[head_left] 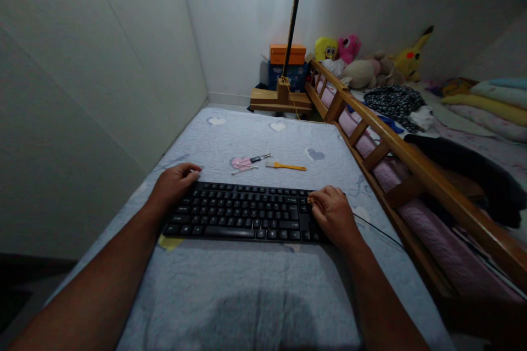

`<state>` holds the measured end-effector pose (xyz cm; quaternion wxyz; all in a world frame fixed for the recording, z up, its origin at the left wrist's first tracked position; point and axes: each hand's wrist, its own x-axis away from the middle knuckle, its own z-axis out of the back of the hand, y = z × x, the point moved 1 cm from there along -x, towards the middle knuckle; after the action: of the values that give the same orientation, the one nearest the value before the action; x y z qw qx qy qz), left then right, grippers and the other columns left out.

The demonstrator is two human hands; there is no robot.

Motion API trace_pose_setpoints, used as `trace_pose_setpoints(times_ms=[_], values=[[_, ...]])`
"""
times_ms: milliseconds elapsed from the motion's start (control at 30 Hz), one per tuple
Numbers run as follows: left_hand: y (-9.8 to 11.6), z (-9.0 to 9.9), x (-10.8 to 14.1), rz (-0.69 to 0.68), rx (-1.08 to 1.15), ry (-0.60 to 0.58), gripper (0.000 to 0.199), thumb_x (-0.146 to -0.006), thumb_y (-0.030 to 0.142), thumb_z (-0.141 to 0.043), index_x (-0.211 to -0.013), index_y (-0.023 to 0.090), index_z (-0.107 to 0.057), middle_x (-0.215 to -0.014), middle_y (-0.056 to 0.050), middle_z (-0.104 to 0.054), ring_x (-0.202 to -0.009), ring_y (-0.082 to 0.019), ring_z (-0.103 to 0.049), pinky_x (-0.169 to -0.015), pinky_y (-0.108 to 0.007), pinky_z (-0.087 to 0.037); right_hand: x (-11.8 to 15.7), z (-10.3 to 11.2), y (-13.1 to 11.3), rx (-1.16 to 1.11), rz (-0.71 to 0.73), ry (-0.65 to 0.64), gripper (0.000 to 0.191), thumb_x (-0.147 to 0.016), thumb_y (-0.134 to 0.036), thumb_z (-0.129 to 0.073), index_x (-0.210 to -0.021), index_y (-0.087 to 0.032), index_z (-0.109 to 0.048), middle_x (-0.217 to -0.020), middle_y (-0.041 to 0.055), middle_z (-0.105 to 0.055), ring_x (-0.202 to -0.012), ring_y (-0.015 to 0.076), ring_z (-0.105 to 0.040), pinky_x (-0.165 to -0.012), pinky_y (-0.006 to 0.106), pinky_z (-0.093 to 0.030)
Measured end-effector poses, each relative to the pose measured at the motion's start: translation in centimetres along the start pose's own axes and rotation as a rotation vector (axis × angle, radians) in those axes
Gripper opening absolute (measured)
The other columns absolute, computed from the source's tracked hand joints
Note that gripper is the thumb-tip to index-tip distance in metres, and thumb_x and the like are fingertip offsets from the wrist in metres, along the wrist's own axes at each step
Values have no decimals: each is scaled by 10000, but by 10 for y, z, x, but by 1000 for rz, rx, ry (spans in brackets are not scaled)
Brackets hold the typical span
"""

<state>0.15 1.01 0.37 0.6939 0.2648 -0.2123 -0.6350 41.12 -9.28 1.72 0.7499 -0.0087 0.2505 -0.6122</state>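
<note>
A black keyboard (pixel 242 211) lies flat on the bedspread in front of me, its cable leaving from the right. My left hand (pixel 175 184) rests at its upper left corner, thumb and fingers stretched forward and slightly apart. Over the number pad at the right end is my right hand (pixel 332 211), fingers pinched together around something small and tan that I cannot make out. Beyond the keyboard lie a small brush (pixel 288 166) with a yellow handle, a thin tool with a black grip (pixel 256 159) and metal ends, and a slim white-tipped stick (pixel 245 170).
The light-blue bedspread (pixel 255 290) has heart prints. A wooden rail (pixel 391 137) runs along the right, with clothes and plush toys behind it. At the far end, a black pole (pixel 293 22) rises from a wooden base (pixel 267 100) near an orange box (pixel 288 54). A pale wall stands left.
</note>
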Motion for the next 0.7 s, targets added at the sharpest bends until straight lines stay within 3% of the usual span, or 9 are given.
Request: trace_pose_setpoints(times_ms=[533, 700], values=[[-4, -2, -2, -3, 4, 6, 470, -739, 511, -541, -1001, 183, -752, -817, -35, -742, -759, -245, -658, -696, -321, -473, 0, -2, 1, -29, 33, -11, 204, -869, -109, -567, -932, -205, -735, -890, 68, -640, -898, 237, -557, -826, 371, -420], [-4, -2, -1, -3, -3, 6, 470, -745, 512, -540, -1006, 185, -753, -745, -25, -725, -726, -244, -644, -654, -320, -468, 0, -2, 2, -30, 36, 6, 195, -867, -113, -563, -915, -208, -727, -879, 65, -637, -879, 233, -556, -824, 373, -422]])
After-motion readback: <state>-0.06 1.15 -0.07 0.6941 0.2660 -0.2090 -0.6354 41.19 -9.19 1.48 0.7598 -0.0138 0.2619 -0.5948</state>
